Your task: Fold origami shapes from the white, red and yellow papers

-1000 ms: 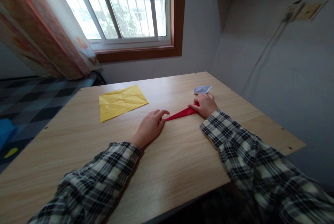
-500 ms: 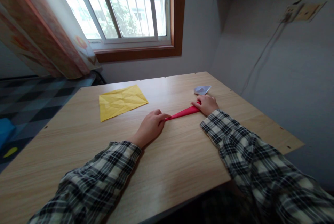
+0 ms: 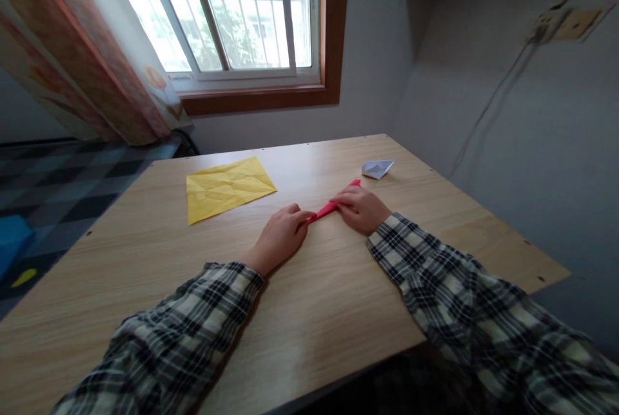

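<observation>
A narrow piece of folded red paper (image 3: 325, 211) lies slantwise on the wooden table, its far end pointing up and to the right. My left hand (image 3: 285, 229) pinches its near, pointed tip between thumb and fingers. Across the middle of the strip rests my right hand (image 3: 362, 207), fingers bent over it, with the far end sticking out beyond them. Part of the paper is hidden under those fingers. Behind my right hand sits a small white folded paper boat (image 3: 377, 169), apart from it.
A creased yellow paper sheet (image 3: 231, 189) lies on the table (image 3: 309, 325) at the back left. The table's back edge is near the wall below a window (image 3: 242, 15). On the right wall are a socket (image 3: 546, 25) and a hanging cord.
My right hand has slid left and toward me along the red paper, uncovering its far end and standing farther from the white boat. My left hand keeps its place on the tip.
</observation>
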The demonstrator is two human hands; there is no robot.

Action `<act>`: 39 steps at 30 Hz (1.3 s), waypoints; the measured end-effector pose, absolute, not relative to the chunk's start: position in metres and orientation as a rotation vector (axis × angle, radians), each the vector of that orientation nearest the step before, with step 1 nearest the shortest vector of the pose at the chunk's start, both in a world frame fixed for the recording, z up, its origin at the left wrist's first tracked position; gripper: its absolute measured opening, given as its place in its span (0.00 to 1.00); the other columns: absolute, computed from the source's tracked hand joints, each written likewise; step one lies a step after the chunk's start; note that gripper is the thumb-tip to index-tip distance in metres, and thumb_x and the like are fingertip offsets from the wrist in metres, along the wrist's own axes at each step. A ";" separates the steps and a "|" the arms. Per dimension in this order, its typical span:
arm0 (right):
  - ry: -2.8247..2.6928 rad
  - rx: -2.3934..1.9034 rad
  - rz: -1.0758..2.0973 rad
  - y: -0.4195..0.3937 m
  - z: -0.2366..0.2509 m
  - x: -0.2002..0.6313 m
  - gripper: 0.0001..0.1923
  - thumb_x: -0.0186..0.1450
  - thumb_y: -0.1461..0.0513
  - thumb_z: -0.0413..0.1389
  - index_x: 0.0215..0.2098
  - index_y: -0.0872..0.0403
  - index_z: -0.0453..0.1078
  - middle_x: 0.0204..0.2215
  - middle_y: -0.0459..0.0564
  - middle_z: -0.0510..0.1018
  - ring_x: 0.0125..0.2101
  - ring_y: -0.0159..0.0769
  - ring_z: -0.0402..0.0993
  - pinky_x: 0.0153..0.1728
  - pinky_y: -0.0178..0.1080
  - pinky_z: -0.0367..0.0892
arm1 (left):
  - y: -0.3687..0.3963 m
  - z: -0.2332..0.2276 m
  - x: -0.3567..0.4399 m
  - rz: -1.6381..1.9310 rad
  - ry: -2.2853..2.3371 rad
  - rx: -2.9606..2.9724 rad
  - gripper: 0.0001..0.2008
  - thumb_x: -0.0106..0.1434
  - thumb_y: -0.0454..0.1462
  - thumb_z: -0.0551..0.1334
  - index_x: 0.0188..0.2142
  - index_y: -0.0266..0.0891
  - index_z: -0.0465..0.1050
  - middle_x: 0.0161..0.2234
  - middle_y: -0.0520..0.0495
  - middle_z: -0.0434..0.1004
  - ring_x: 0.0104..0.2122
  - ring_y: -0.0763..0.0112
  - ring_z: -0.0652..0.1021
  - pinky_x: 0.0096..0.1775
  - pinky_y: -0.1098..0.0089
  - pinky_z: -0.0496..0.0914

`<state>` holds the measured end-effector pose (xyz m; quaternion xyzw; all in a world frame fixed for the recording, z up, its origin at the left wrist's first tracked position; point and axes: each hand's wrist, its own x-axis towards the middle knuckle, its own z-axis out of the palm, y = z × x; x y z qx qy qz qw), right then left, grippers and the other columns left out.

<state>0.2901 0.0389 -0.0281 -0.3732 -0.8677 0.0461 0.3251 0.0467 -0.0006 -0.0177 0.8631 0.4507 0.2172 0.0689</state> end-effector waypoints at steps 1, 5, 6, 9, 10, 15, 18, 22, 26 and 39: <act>-2.344 -0.906 0.183 0.036 -0.030 0.285 0.14 0.69 0.67 0.52 0.47 0.55 0.78 0.43 0.53 0.82 0.45 0.40 0.77 0.49 0.43 0.72 | -0.001 -0.017 0.047 0.649 1.360 2.597 0.15 0.70 0.33 0.55 0.48 0.38 0.81 0.37 0.43 0.77 0.36 0.63 0.77 0.42 0.64 0.70; -2.431 -0.807 0.286 0.031 -0.036 0.274 0.16 0.68 0.68 0.52 0.50 0.55 0.77 0.49 0.54 0.82 0.49 0.39 0.77 0.53 0.43 0.72 | -0.001 -0.017 0.047 0.652 1.351 2.596 0.16 0.69 0.32 0.55 0.48 0.38 0.80 0.37 0.43 0.77 0.38 0.63 0.77 0.42 0.64 0.71; -2.431 -0.815 0.289 0.030 -0.037 0.273 0.16 0.68 0.68 0.52 0.51 0.55 0.77 0.50 0.54 0.82 0.50 0.39 0.77 0.54 0.44 0.72 | 0.000 -0.017 0.047 0.657 1.350 2.596 0.16 0.69 0.32 0.55 0.48 0.38 0.80 0.37 0.43 0.77 0.38 0.63 0.77 0.42 0.64 0.71; -2.431 -0.840 0.290 0.030 -0.038 0.274 0.17 0.69 0.67 0.52 0.52 0.54 0.77 0.52 0.54 0.81 0.51 0.39 0.77 0.56 0.45 0.71 | 0.000 -0.019 0.047 0.660 1.354 2.595 0.15 0.69 0.32 0.55 0.47 0.38 0.80 0.37 0.44 0.77 0.38 0.63 0.77 0.42 0.65 0.71; -2.433 -0.846 0.287 0.029 -0.038 0.274 0.18 0.69 0.67 0.52 0.53 0.53 0.77 0.52 0.53 0.81 0.52 0.39 0.77 0.56 0.45 0.71 | 0.001 -0.019 0.047 0.658 1.356 2.595 0.15 0.69 0.32 0.56 0.47 0.38 0.80 0.37 0.44 0.77 0.38 0.63 0.77 0.42 0.65 0.71; -2.431 -0.870 0.278 0.029 -0.037 0.272 0.18 0.67 0.69 0.53 0.51 0.53 0.77 0.52 0.53 0.81 0.52 0.40 0.77 0.57 0.45 0.70 | 0.002 -0.019 0.047 0.654 1.335 2.577 0.15 0.69 0.32 0.55 0.48 0.38 0.80 0.38 0.44 0.79 0.39 0.63 0.78 0.43 0.66 0.71; -2.405 -0.873 0.319 0.031 -0.037 0.272 0.17 0.66 0.70 0.53 0.49 0.53 0.78 0.49 0.52 0.82 0.50 0.39 0.78 0.55 0.44 0.71 | 0.001 -0.016 0.046 0.638 1.293 2.570 0.15 0.68 0.33 0.56 0.49 0.39 0.80 0.40 0.44 0.82 0.40 0.63 0.79 0.44 0.65 0.71; -2.397 -0.889 0.365 0.034 -0.036 0.275 0.17 0.64 0.72 0.53 0.45 0.53 0.79 0.46 0.51 0.83 0.47 0.39 0.78 0.52 0.42 0.72 | 0.000 -0.012 0.046 0.583 1.235 2.581 0.16 0.67 0.33 0.57 0.50 0.40 0.80 0.40 0.44 0.83 0.38 0.64 0.79 0.42 0.65 0.70; -2.387 -0.892 0.401 0.035 -0.035 0.278 0.17 0.63 0.73 0.53 0.43 0.52 0.79 0.45 0.50 0.84 0.46 0.38 0.79 0.51 0.42 0.72 | 0.000 -0.008 0.045 0.545 1.189 2.585 0.19 0.64 0.31 0.58 0.51 0.41 0.80 0.39 0.45 0.83 0.36 0.65 0.79 0.41 0.66 0.70; -2.346 -0.889 0.490 0.034 -0.033 0.281 0.16 0.62 0.73 0.54 0.42 0.52 0.79 0.45 0.49 0.84 0.47 0.38 0.80 0.53 0.41 0.71 | 0.000 -0.007 0.043 0.533 1.162 2.538 0.16 0.70 0.40 0.57 0.51 0.42 0.80 0.35 0.45 0.82 0.35 0.65 0.77 0.39 0.65 0.68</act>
